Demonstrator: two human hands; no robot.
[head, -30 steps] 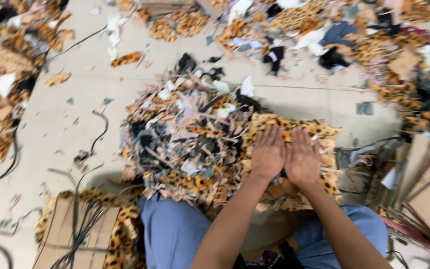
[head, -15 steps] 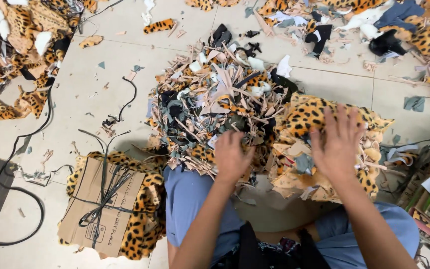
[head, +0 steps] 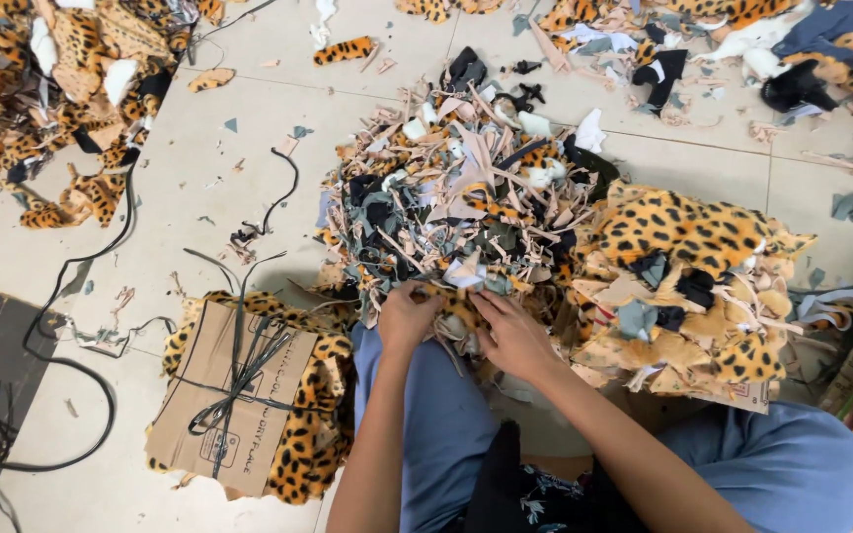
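The person sits on the tiled floor (head: 249,128) with both hands at the near edge of a heap of fabric offcuts (head: 456,197). The left hand (head: 407,321) is curled, its fingertips pinching into the scraps. The right hand (head: 515,336) lies just beside it, fingers bent and closed on a leopard-print scrap (head: 456,304) at the heap's lower edge; the two hands nearly touch. The heap lies on the floor directly ahead of the person's knees, which are clad in blue trousers (head: 446,424).

No box or bin is in view; the material lies loose in piles. The heap consists of narrow strips and ragged trimmings in beige, grey, black and white, tangled and springy in look, with a few spotted pieces mixed in. Touching its right side is a stack of leopard-print plush pieces (head: 683,276), orange with black spots, furry on the face and pale on the backing.

To the person's left lies a bundle of leopard-print fabric (head: 249,395) faced with flat brown cardboard and tied crosswise with dark cord. A black cable (head: 71,326) curves over the floor further left. More spotted scraps (head: 51,89) are piled at the upper left.
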